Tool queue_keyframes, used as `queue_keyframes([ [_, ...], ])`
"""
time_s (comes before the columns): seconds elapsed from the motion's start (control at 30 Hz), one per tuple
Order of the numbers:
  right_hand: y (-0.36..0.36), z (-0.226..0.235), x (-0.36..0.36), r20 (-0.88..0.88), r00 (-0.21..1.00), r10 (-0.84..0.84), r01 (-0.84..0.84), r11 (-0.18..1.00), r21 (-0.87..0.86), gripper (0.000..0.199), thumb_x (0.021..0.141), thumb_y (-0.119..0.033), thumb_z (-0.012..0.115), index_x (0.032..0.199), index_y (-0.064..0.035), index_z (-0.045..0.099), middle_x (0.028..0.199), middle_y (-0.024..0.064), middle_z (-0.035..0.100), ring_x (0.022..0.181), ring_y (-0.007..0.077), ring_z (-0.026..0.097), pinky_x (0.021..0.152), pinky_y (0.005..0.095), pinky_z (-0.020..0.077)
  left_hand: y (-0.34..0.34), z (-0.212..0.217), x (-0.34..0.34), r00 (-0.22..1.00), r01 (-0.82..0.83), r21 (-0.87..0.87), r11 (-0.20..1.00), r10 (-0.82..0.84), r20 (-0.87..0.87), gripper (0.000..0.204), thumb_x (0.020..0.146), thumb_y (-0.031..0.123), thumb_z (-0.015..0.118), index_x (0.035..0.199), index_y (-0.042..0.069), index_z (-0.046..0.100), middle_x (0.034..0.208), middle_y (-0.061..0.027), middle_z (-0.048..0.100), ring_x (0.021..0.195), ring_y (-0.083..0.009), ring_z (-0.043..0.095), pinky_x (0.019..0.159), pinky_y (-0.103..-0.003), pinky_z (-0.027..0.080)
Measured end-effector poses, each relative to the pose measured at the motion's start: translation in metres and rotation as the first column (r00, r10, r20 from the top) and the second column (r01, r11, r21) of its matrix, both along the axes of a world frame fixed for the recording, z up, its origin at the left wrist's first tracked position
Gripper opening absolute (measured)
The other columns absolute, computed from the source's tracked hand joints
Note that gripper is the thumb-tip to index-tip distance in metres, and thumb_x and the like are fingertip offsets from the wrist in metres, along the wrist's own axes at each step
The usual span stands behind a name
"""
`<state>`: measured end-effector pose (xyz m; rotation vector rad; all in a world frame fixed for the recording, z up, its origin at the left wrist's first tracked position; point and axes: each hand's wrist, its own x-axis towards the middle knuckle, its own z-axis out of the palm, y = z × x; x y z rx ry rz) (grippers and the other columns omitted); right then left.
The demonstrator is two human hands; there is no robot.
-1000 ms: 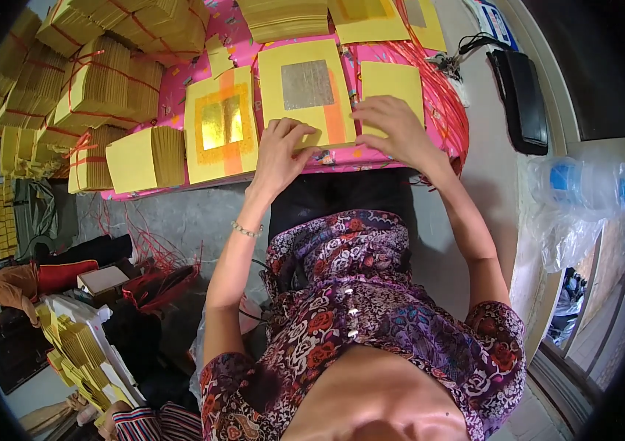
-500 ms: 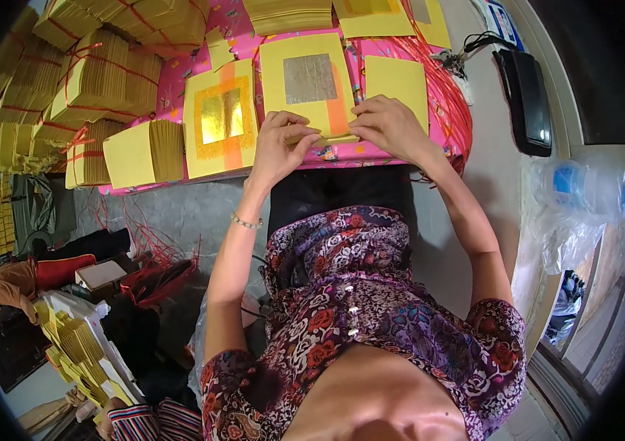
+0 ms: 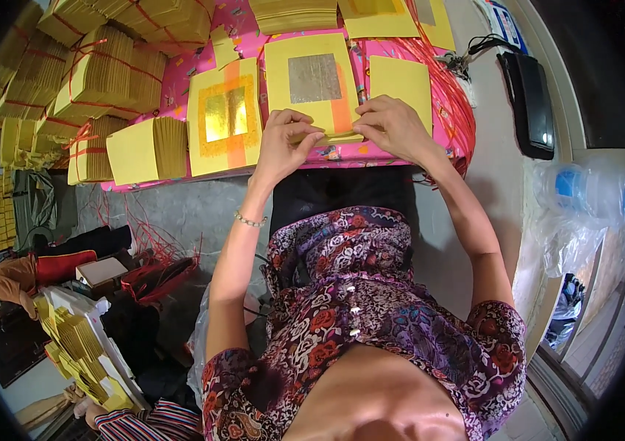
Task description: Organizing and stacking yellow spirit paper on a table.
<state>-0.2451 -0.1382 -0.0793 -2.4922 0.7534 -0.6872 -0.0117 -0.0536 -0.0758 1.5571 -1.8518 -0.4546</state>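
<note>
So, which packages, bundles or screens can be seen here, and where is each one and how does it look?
Tied paper bundles: upper left, yellow blocks bound with red string.
Silver-foil sheet stack: centre of the pink table, yellow with a silver square; both hands, left hand and right hand, grip its near edge.
Gold-foil sheet stack: left of it, yellow with a gold square.
Black device: right of the table, dark and rectangular.
Clear plastic bag: far right, blue item inside.

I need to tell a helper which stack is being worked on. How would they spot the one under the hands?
Find the pink table; at its near edge sits a yellow paper stack between two others. Both hands' fingers pinch its near edge. It alone bears a silver foil square; its left neighbour shows gold.
</note>
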Motion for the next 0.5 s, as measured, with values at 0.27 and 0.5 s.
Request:
queue_keyframes([
  [0.27,0.001,0.001,0.001,0.007,1.0,-0.019,0.019,1.0,0.007,0.016,0.08,-0.019,0.066,0.083,-0.004,0.07,0.095,0.0093,0.066,0.092,0.0262,0.06,0.079,0.0377,0.0477,-0.001,0.0,0.0,1.0,-0.003,0.001,1.0,0.003,0.0,0.013,0.073,0.014,0.073,0.085,0.008,0.074,0.089,-0.0077,0.062,0.092,-0.0232,0.053,0.082,-0.033,0.043],
  [0.5,0.001,0.016,0.005,-0.102,0.994,-0.043,0.047,0.998,0.038,0.017,0.083,-0.02,0.062,0.086,-0.0033,0.066,0.09,0.0097,0.066,0.083,0.029,0.062,0.071,0.038,0.0482,-0.001,0.01,-0.006,0.991,0.05,-0.084,0.995,-0.039,0.125,0.024,0.071,0.016,0.072,0.093,0.008,0.068,0.092,-0.009,0.061,0.09,-0.0276,0.053,0.08,-0.038,0.044],
])
